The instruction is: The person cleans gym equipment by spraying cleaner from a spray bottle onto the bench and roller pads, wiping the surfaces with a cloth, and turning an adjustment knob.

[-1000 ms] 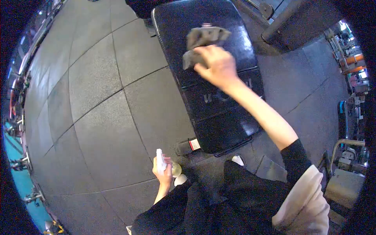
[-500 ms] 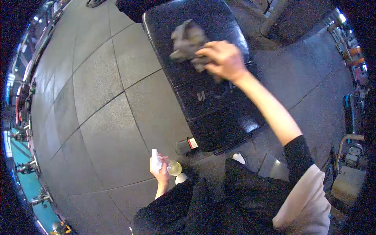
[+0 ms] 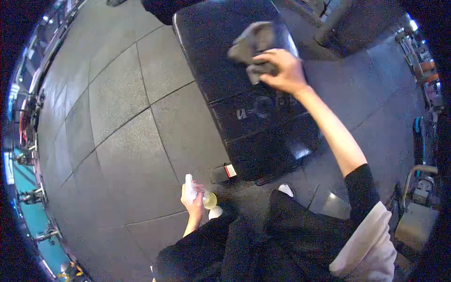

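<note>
My right hand grips a crumpled grey cloth and holds it on the upper part of a shiny black padded bench, right of its middle. The cloth is a little blurred. Pale lettering shows on the pad below that hand. Low in the view, my left hand is closed around a spray bottle with a white trigger head and yellowish liquid in it. The bottle is off to the left of the bench's near end.
Dark rubber floor tiles lie left of the bench. A small label marks a part at its near end. Another dark padded piece stands at upper right. Gym equipment lines the right side, and a teal strip runs at far left.
My right hand and the cloth swept left over the pad, then back to the right. My left hand still holds the bottle in nearly the same place.
</note>
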A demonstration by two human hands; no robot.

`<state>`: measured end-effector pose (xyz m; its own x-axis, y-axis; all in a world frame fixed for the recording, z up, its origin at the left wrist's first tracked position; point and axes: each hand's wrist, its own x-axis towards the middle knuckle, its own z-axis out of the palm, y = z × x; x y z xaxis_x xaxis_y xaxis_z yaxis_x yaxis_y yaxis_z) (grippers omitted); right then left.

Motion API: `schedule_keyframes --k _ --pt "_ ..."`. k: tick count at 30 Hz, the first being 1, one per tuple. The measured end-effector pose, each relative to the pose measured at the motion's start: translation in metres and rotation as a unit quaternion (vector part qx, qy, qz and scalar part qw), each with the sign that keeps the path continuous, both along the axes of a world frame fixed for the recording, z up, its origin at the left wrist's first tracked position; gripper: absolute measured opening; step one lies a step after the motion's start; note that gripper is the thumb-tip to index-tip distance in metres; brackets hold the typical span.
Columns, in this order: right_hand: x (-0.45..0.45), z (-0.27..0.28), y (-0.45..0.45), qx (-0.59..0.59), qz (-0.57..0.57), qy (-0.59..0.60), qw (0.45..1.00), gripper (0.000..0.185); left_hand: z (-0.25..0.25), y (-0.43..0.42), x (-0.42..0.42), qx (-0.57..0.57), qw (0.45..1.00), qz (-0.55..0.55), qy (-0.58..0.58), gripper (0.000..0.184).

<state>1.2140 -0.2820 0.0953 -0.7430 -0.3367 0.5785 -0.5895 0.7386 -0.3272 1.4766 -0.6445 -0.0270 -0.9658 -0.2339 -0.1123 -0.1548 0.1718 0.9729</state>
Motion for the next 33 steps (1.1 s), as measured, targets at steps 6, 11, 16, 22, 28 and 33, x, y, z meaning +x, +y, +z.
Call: schedule_keyframes --k 6,11,16,22,28,33 --pt "0.013 -0.012 -0.143 0.116 0.269 0.041 0.955 0.038 0.004 0.004 -0.006 -0.002 1.0 -0.021 -0.002 0.041" --pt "0.027 -0.038 -0.176 0.256 0.299 0.091 0.915 0.015 -0.019 -0.008 0.003 0.042 0.999 0.003 -0.008 0.043" --pt "0.059 -0.032 -0.144 0.168 0.291 0.03 0.941 0.036 -0.026 -0.016 0.007 0.054 0.998 0.011 0.013 0.042" --pt "0.094 -0.034 -0.09 0.09 0.212 -0.029 0.973 0.056 0.001 -0.002 0.0 0.066 0.997 0.024 -0.023 0.038" --pt "0.084 -0.025 0.0 0.096 0.056 -0.016 0.994 0.055 -0.001 -0.009 0.001 0.04 0.999 0.017 -0.019 0.033" --pt "0.104 -0.036 0.074 -0.008 -0.129 -0.031 0.991 0.044 0.001 -0.008 0.001 0.051 0.998 0.005 -0.043 0.054"
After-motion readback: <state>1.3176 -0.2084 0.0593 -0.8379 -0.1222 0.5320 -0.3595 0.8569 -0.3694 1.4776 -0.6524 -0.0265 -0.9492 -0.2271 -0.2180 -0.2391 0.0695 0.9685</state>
